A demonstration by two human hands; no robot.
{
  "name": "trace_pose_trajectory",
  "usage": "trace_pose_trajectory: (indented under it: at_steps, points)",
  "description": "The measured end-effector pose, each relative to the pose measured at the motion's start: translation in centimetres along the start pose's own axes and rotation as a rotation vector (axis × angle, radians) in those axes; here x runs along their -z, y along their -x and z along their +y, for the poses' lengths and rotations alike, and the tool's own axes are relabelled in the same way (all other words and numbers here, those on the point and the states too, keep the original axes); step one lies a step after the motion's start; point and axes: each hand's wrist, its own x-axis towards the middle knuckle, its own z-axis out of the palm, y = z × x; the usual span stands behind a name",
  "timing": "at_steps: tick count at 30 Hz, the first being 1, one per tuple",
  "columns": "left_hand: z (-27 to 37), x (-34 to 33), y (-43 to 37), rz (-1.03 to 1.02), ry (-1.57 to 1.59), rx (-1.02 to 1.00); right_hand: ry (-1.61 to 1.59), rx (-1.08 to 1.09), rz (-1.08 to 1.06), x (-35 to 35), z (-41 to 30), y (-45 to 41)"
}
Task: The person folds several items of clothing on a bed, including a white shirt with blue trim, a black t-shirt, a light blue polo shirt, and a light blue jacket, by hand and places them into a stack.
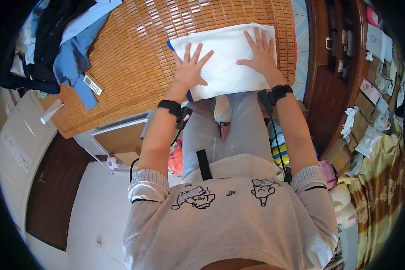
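Observation:
A folded white cloth [227, 76] with a bit of blue at its left edge lies on a bamboo mat [131, 57], its near edge by my knees. My left hand [190, 69] rests palm down on the cloth's left side, fingers spread. On the right side of the cloth, my right hand [260, 54] is also flat, with fingers apart. Neither hand grips anything. Both wrists wear black straps with small devices and cables.
Blue and dark clothes [74, 54] are heaped at the mat's left, beside a white remote control [92, 84]. A dark wooden cabinet [330, 94] stands at the right, with boxes and bags beyond it. A purple-and-white ball [113, 162] lies lower left.

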Motion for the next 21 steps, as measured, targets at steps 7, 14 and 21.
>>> trace_pose_trajectory:
  at_steps: [7,14,21]
  points:
    - [-0.3,0.8,-1.6,-0.069,-0.073,0.081,0.080,-0.023,-0.111,-0.1,0.6,-1.0]
    - [-3.0,2.0,-4.1,0.306,0.063,0.315,0.132,0.003,0.284,2.8,3.0,-6.0]
    - [1.4,0.1,-0.6,0.312,0.217,0.395,-0.065,0.356,0.011,6.0,-0.4,0.2]
